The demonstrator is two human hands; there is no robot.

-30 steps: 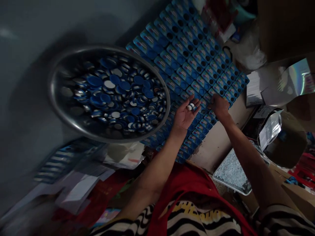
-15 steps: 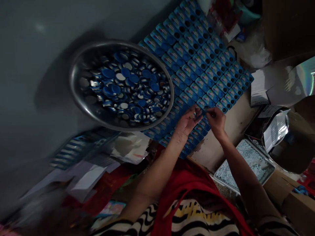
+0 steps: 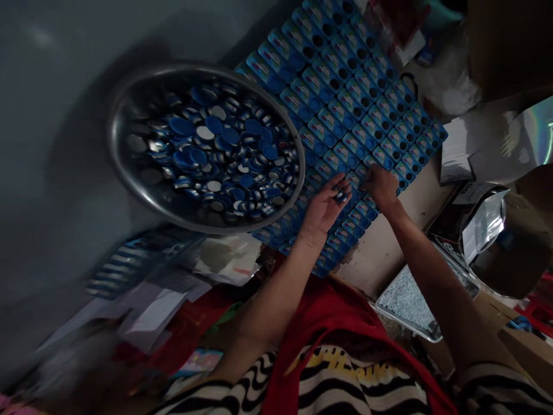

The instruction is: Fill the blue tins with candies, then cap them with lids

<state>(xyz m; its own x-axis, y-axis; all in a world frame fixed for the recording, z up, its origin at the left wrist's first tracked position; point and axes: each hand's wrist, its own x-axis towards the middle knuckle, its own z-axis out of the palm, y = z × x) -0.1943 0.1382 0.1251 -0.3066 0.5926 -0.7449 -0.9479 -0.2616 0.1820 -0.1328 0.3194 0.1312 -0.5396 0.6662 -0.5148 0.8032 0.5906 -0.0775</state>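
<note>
Rows of blue cards lie in a slanted grid, many with a dark round spot at one end. My left hand is turned palm up over the lower rows, its fingers curled round small round discs. Just to its right, my right hand has its fingers bent down at the cards; whatever its fingertips hold is hidden. A large metal bowl stands left of both hands, overlapping the grid's edge, with a heap of blue and silver discs inside.
A metal tray of small pale pieces sits under my right forearm. Boxes and plastic wrapping are at the right. Papers and a stack of striped blue packs lie at the lower left.
My right hand has moved slightly up, away from the fingers of my left hand, and now reaches down at the cards. The discs in my left hand show more clearly. The view has shifted slightly.
</note>
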